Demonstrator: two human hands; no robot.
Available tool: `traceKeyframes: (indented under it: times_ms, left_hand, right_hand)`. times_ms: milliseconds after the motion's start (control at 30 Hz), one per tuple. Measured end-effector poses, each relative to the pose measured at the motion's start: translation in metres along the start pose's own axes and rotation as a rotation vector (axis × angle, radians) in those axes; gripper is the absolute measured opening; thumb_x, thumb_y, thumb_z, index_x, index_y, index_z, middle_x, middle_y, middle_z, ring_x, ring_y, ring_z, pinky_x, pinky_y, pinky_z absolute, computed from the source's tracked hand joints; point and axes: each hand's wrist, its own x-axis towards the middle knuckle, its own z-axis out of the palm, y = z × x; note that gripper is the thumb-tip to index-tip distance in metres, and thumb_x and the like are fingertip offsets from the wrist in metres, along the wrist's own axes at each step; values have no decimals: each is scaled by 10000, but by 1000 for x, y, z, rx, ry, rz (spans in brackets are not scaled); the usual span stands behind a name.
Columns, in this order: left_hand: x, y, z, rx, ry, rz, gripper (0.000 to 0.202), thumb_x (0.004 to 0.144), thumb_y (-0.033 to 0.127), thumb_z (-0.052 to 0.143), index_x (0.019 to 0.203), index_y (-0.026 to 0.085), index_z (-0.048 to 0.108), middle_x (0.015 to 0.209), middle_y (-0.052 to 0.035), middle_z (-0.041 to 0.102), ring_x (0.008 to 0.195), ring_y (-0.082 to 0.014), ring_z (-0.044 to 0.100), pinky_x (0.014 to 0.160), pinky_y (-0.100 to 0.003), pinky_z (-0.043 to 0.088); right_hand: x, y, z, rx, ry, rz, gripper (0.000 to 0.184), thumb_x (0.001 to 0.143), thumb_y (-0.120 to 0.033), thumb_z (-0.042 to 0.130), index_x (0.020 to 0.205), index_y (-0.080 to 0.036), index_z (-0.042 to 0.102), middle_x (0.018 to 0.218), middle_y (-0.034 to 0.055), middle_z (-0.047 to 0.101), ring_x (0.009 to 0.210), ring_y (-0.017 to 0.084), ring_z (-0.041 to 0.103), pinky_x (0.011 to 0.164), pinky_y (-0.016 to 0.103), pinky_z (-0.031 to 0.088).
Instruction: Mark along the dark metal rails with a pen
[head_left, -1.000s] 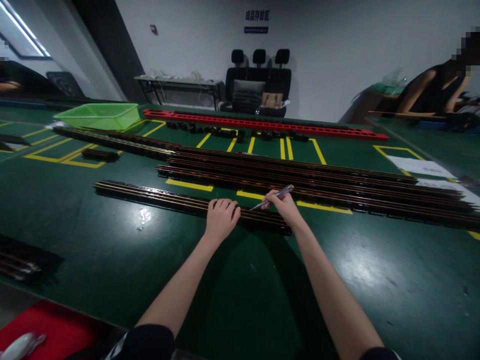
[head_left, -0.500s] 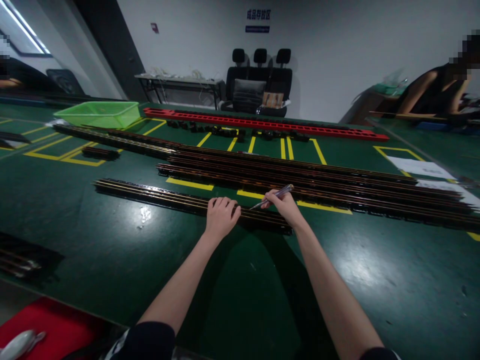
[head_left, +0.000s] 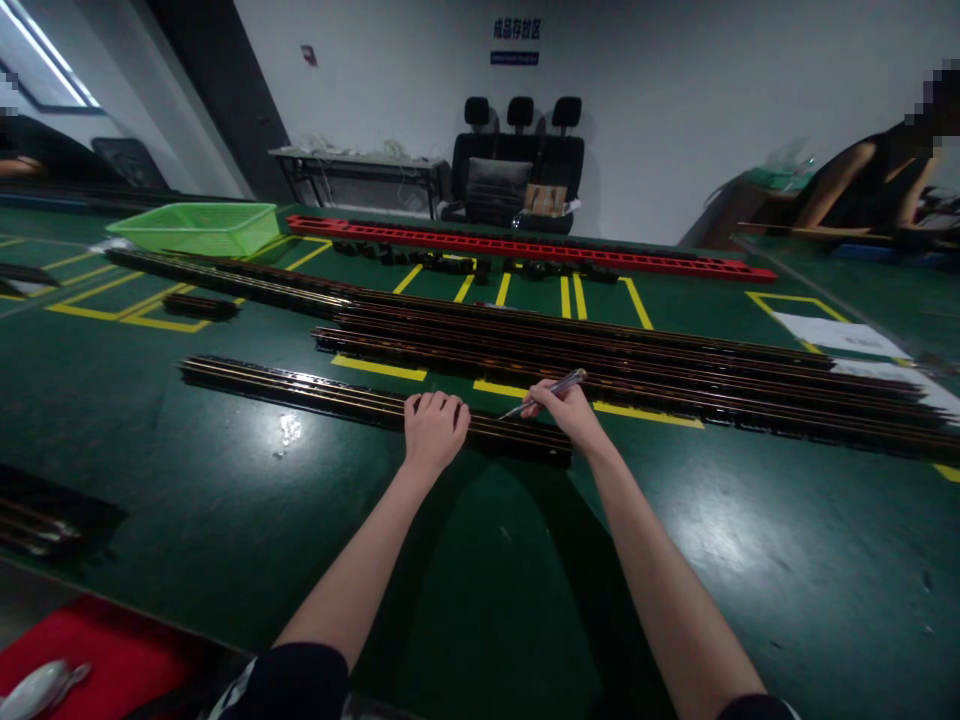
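Note:
A long black rail point(head_left: 300, 392) with copper strips lies across the green table point(head_left: 187, 480) in front of me. My left hand point(head_left: 433, 430) rests on top of it with the fingers curled over the rail. My right hand point(head_left: 566, 412) is closed in a pinch on a thin silver tool point(head_left: 551, 390) shaped like a pen. The tool's tip points down-left at the rail, just right of my left hand.
Several longer black rails point(head_left: 637, 365) lie behind, across yellow floor-style markings. A red perforated bar point(head_left: 525, 247) and small black parts run along the far edge. A green basket point(head_left: 196, 228) stands far left. Another person point(head_left: 877, 180) leans over a bench at right. Papers point(head_left: 840, 333) lie right.
The near rail has slid a little to the left under my left hand, which moved left with it. My right hand and the tool stayed put.

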Motion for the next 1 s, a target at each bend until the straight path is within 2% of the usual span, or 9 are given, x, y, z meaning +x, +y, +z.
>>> traceKeyframes:
  times_ms: [567, 1000]
  left_hand:
    - [-1, -5, 2, 16, 4, -10, 351, 942, 284, 358, 876, 148, 675, 934, -76, 688, 916, -220, 583, 933, -421, 313]
    - [1, -19, 0, 70, 65, 36, 322, 929, 264, 377, 832, 171, 670, 881, -82, 695, 878, -240, 596, 920, -441, 325]
  right_hand:
    - [0, 3, -5, 33, 43, 16, 215, 699, -343, 612, 601, -152, 617, 538, 34, 623, 527, 138, 599, 591, 261, 489]
    - [-1, 0, 3, 15, -12, 20, 325, 721, -464, 654, 659, -145, 639, 606, 61, 660, 606, 158, 636, 654, 289, 518]
